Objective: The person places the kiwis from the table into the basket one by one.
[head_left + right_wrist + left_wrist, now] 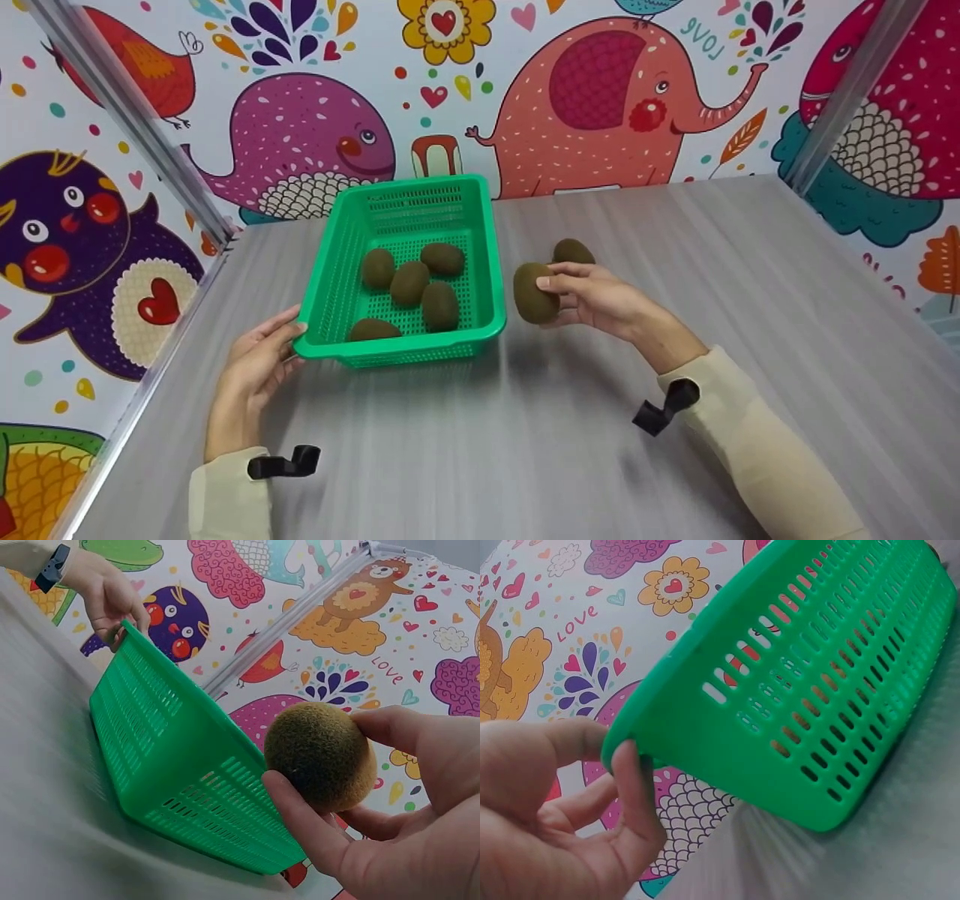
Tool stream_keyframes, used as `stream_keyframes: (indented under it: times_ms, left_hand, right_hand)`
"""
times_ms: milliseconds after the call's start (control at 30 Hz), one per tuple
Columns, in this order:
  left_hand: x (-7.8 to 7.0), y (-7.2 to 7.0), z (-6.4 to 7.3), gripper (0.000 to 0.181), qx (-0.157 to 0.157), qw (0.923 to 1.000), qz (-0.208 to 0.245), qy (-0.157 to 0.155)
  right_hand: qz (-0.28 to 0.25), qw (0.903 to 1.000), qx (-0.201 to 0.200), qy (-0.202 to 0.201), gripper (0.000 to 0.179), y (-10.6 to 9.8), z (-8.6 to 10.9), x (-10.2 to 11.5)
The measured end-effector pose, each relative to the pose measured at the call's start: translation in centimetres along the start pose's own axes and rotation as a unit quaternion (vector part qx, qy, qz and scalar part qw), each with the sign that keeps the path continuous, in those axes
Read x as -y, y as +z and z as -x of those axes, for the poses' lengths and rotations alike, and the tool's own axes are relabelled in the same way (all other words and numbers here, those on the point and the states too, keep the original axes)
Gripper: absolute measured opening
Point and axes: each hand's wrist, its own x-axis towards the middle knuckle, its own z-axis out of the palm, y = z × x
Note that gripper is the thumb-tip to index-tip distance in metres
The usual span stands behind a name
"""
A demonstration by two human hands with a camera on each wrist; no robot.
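Observation:
A green plastic basket [491, 247] with slotted walls stands on the table, several brown kiwis [409, 285] lying on its floor. At the basket's near left corner my left hand [259, 360] pinches the rim between thumb and fingers; the left wrist view shows this hand [577, 817] on the rim up close. Just right of the basket, my right hand [600, 300] grips one fuzzy kiwi [536, 294] between thumb and fingers. The right wrist view shows that kiwi [321, 756] in front of the basket wall. Behind the right hand, another kiwi [573, 252] is partly hidden.
The grey wood-grain table [465, 450] stretches around the basket. Walls printed with cartoon animals [585, 105] enclose it at the back and sides. Metal corner posts [142, 127] rise at the back left and back right.

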Motion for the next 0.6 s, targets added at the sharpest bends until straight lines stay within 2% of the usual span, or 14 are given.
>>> stream_keyframes:
  times_ms: [600]
  left_hand:
    - [0.0,0.1,0.0,0.058,-0.007,0.9999,-0.010,-0.003]
  right_hand:
    - [0.000,0.9999,0.014,-0.001,0.049,2.6,-1.5,2.1]
